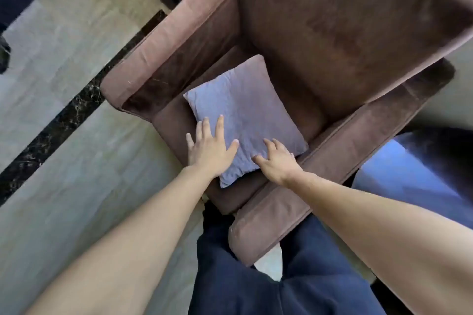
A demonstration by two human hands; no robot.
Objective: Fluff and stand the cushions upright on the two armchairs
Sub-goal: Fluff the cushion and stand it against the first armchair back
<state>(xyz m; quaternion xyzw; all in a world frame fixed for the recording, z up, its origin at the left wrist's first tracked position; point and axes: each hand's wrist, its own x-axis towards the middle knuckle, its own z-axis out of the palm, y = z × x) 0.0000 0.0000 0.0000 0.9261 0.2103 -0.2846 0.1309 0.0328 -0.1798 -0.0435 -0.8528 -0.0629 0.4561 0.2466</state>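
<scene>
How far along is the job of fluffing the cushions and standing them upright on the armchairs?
Done: nothing visible yet. The cushion lies flat on the seat of the brown armchair, not against its back. In hand: the left hand and right hand rest open on its near edge, fingers spread, not gripping. Left: fluff it, stand it upright, then do the second armchair, which is out of view.

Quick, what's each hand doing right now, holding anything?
Left hand: open, fingers spread, flat on the cushion, gripping nothing.
Right hand: open, resting on the cushion's near edge, gripping nothing.
</scene>
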